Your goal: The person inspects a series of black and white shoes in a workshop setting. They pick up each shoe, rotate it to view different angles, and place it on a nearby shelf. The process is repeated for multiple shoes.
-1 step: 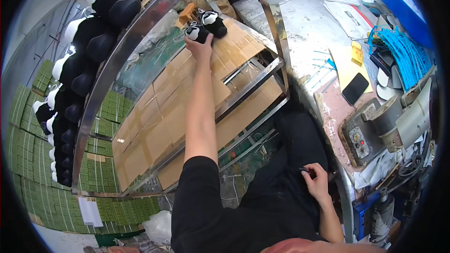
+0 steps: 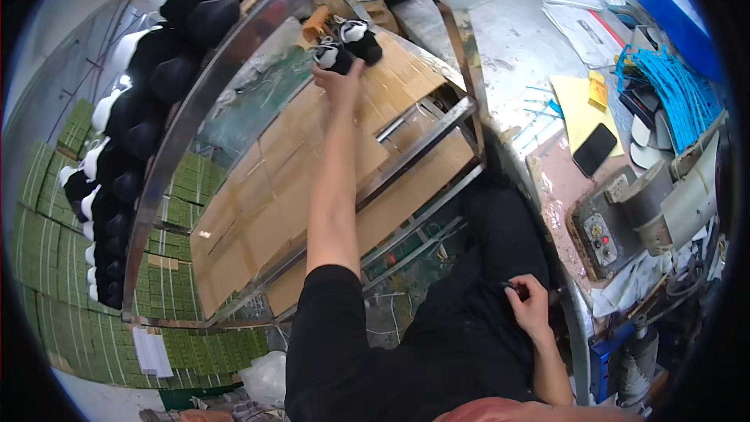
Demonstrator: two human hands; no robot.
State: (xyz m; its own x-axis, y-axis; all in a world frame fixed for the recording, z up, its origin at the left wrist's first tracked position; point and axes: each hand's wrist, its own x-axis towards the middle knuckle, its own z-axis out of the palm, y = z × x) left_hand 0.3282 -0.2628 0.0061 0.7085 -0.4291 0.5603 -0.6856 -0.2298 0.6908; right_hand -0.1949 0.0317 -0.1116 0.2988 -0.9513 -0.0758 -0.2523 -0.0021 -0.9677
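My left hand [image 2: 337, 84] reaches far forward, its thumb and fingers closed round the heel end of a black-and-white laced shoe [image 2: 330, 56]. A second shoe [image 2: 362, 41] of the same look stands just right of it. Both are at the far end of a rack shelf covered with taped cardboard [image 2: 273, 180]. My right hand [image 2: 531, 305] rests low by my dark trousers, thumb and fingertips brought together. A small dark bit shows at those fingertips, too small to name.
Several black-and-white shoes [image 2: 144, 129] line the rack's upper left, along its metal frame [image 2: 168, 156]. Green stacked boxes [image 2: 62, 281] stand beyond. On the right workbench [image 2: 508, 39] are a phone [image 2: 594, 148], blue ties [image 2: 668, 94] and a machine [image 2: 598, 238]. Another person's hand shows at the top.
The whole view has shifted slightly, with the scene sitting a little farther right. My left hand stays on the shoe and my right hand keeps its pose.
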